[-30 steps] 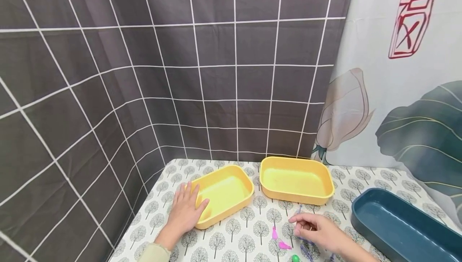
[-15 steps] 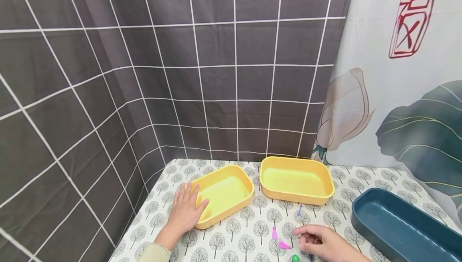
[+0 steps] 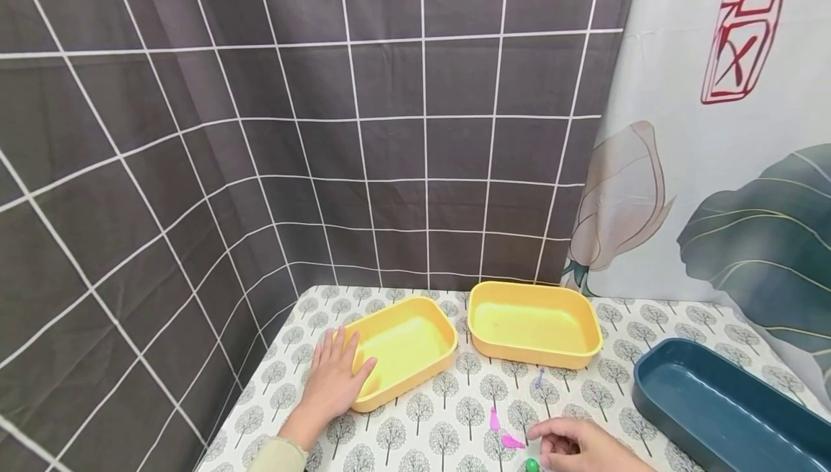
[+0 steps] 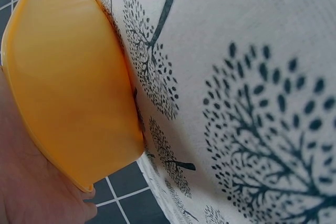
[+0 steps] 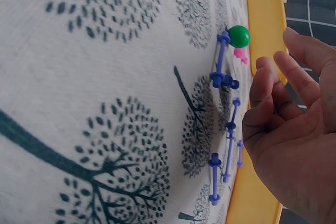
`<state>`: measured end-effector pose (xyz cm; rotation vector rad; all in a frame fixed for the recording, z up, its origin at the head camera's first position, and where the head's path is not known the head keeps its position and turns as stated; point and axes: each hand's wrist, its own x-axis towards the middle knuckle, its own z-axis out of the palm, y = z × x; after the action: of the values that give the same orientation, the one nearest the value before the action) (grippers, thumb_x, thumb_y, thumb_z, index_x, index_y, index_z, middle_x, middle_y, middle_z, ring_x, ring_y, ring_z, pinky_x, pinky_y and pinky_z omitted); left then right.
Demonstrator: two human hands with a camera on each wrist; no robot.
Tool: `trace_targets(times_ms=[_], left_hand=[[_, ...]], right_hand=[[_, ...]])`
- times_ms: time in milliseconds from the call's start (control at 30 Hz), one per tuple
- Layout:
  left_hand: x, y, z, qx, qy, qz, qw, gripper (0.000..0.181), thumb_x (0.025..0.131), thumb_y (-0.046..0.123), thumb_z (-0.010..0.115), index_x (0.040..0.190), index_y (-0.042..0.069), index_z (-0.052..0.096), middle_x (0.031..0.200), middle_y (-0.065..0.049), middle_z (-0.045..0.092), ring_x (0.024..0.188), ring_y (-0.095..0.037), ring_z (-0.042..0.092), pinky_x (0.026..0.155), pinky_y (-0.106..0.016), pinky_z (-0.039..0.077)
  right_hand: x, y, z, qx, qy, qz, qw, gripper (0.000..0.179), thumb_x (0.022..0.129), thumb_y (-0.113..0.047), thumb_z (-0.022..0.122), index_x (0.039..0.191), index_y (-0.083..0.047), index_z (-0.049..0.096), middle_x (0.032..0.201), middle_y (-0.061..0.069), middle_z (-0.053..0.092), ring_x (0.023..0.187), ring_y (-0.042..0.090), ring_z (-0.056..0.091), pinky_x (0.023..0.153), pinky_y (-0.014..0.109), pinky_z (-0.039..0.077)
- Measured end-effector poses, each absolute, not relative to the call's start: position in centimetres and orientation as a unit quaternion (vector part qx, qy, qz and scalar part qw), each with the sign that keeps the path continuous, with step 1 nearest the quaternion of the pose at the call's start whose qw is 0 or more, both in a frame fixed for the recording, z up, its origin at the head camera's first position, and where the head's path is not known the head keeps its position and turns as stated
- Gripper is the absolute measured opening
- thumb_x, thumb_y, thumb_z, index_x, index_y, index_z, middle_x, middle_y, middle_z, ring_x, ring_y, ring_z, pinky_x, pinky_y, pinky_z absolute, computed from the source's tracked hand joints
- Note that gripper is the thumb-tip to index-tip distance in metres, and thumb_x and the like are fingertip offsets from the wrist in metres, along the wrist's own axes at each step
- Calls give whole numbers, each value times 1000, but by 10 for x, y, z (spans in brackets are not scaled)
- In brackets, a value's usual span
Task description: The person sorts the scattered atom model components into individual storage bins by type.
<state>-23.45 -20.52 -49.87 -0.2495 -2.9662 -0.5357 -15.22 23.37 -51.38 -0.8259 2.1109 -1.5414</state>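
Note:
My left hand (image 3: 334, 378) rests on the near left end of a yellow plastic tray (image 3: 409, 342), fingers extended over its rim. In the left wrist view the outer wall of this yellow tray (image 4: 73, 82) shows beside the palm. My right hand (image 3: 574, 447) is above the tabletop with loosely bent fingers and nothing visible between them. Close to it lie two pink pieces (image 3: 512, 442) and a green ball (image 3: 531, 465). In the right wrist view several small blue-violet rods with flared ends (image 5: 214, 178) lie on the cloth; the hand is apart from them.
A second yellow tray (image 3: 532, 324) stands at the back, and a long dark blue tray (image 3: 733, 400) at the right. One small violet rod (image 3: 539, 378) lies in front of the back tray. A tree-patterned cloth (image 3: 441, 414) covers the table; curtains hang behind.
My right hand has drawn back slightly toward the near edge, leaving the violet rod by the back tray in view. The left hand has stayed on its tray.

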Motion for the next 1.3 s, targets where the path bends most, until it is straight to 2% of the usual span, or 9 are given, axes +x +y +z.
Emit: trace_targets(times_ms=[133,367,633,900,1300], left_hand=[[-234,-205,-498,-83,-979,-177,59,77,103,59,40,158,6,33,167,-23,14,154,-44,4,124,-61,5],[-234,-205,-497,-79,-980,-175,56,78,103,60,39,158,5,33,167,-22,13,154,-44,3,124,-61,4],[-233,-204,-496,-76,-980,-176,52,78,103,61,39,158,6,33,167,-22,12,154,-44,3,124,-60,3],[-233,-204,-497,-80,-981,-168,59,77,103,60,39,158,6,34,167,-22,14,154,-44,5,124,-61,7],[-235,-204,-498,-79,-980,-170,60,74,104,56,43,158,6,34,167,-22,14,154,-44,4,124,-60,5]], right_hand=[[-152,232,-518,-296,751,-551,210,27,100,-11,62,122,5,66,93,-15,63,76,-2,56,62,18,45],[-154,234,-525,-349,757,-526,167,25,97,-4,63,121,4,67,91,-10,63,77,-4,54,61,19,47],[-155,232,-526,-355,769,-505,166,23,97,-2,64,119,1,69,88,-4,63,75,-5,51,58,17,45],[-155,232,-530,-362,775,-493,159,20,96,-1,65,115,1,71,87,-7,63,74,-8,49,57,17,45],[-156,226,-528,-350,798,-466,153,20,92,-1,68,110,-3,73,85,-12,60,69,-7,47,55,17,43]])
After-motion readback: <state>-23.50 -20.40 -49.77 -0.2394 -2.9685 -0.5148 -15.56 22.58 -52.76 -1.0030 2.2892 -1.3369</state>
